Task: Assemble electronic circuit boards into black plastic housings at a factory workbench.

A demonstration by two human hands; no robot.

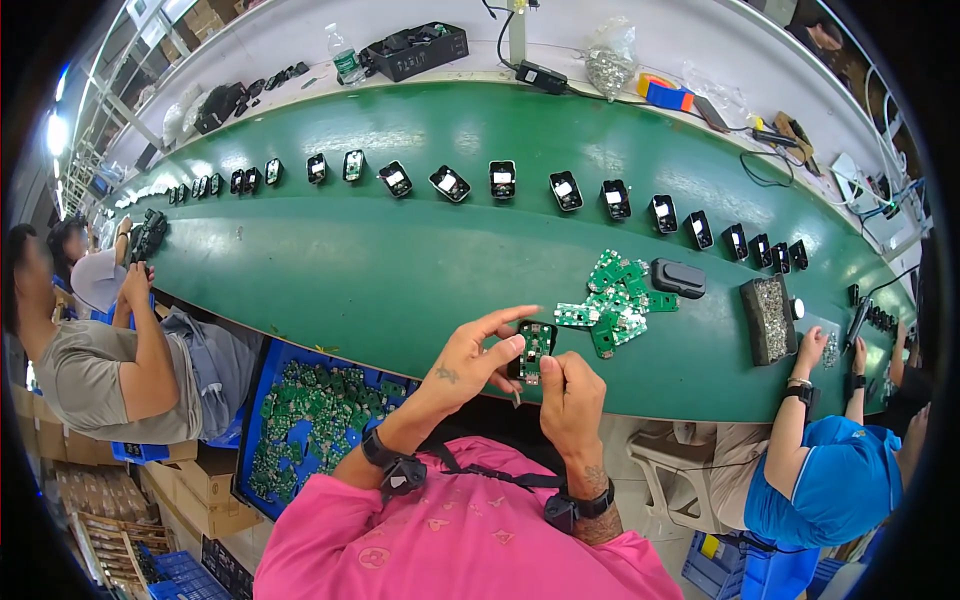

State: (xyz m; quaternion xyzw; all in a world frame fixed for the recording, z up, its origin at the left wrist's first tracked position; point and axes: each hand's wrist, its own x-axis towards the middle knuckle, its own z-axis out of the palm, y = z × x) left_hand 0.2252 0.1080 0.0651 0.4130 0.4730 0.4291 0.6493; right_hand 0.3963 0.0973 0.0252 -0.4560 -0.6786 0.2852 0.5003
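Head view: we see both hands together, clamped on a small black rectangular plastic casing [552,340] with a green printed circuit board [535,349] in its open face. We have it over the near part of the glossy green tabletop [330,260]. Left hand [470,362] grips its left side, index finger extended; right hand [571,398] has the thumb at its lower right. Just beyond, we note a loose heap of green circuit boards [612,300], with a black rounded oblong case [679,278] beside it. Similar casings [502,181] line the far side; a blue plastic tray [298,436] of boards sits lower left.
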